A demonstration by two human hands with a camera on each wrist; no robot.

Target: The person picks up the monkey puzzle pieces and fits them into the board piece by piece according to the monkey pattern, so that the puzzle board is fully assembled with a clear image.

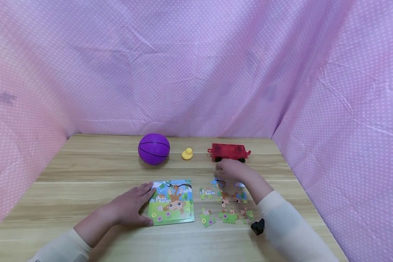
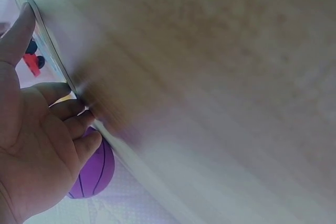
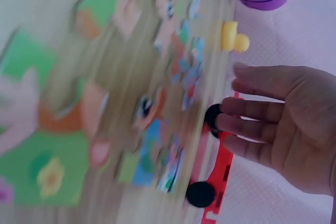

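A square jigsaw board (image 1: pixel 171 202) with a cartoon monkey picture lies flat on the table. My left hand (image 1: pixel 131 206) rests at its left side, thumb and fingers spread and touching its edge; the left wrist view shows that hand's palm (image 2: pixel 42 140). To the board's right, loose puzzle pieces (image 1: pixel 229 217) lie spread in rough rows. Above the far pieces hovers my right hand (image 1: pixel 234 171), just in front of a red toy wagon (image 1: pixel 229 152). In the right wrist view its fingers (image 3: pixel 252 129) are fairly straight, with nothing seen between them.
At the back of the table (image 1: pixel 101 160) stand a purple ball (image 1: pixel 154 149) and a small yellow toy duck (image 1: pixel 187 154). A black object (image 1: pixel 258 227) is beside the right sleeve. Pink dotted cloth (image 1: pixel 183 72) surrounds the table's back and sides.
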